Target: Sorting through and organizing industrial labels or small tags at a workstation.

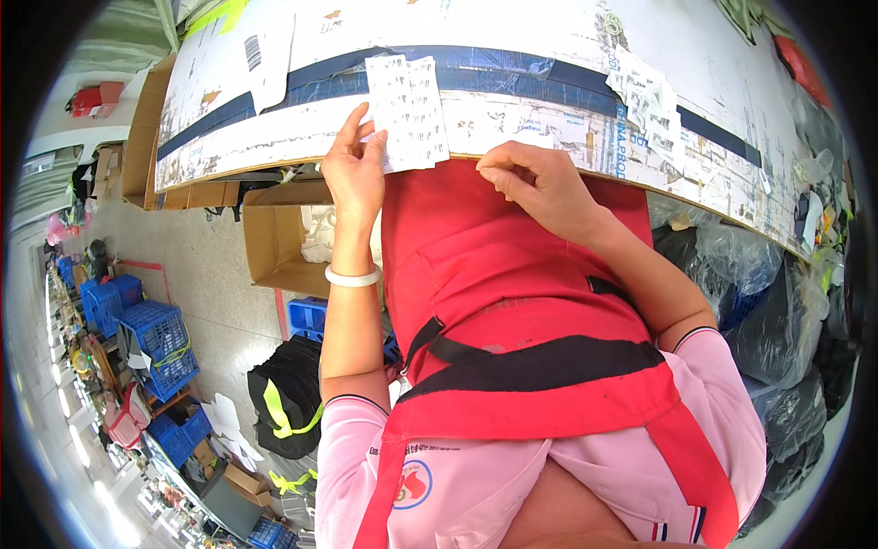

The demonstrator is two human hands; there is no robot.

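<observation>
White sheets of small printed labels (407, 110) lie across the dark blue tape band at the front of the worktable, their lower end reaching its near edge. My left hand (355, 174), with a white bangle on its wrist, is at their left edge; its thumb rests on the paper and its fingers are bent beside it. To the right, my right hand (540, 188) hovers at the table edge, apart from the sheets. Its fingers are curled in against the thumb, and whatever they may pinch is hidden. Below both hands hangs my red apron (512, 247).
More label sheets (651, 114) lie loosely on the worktable (512, 27) at the right. A white card (273, 59) is at the upper left. Cardboard box (274, 242), blue crates (157, 348) and a black bundle (283, 393) stand left; clear plastic bags (773, 320) lie right.
</observation>
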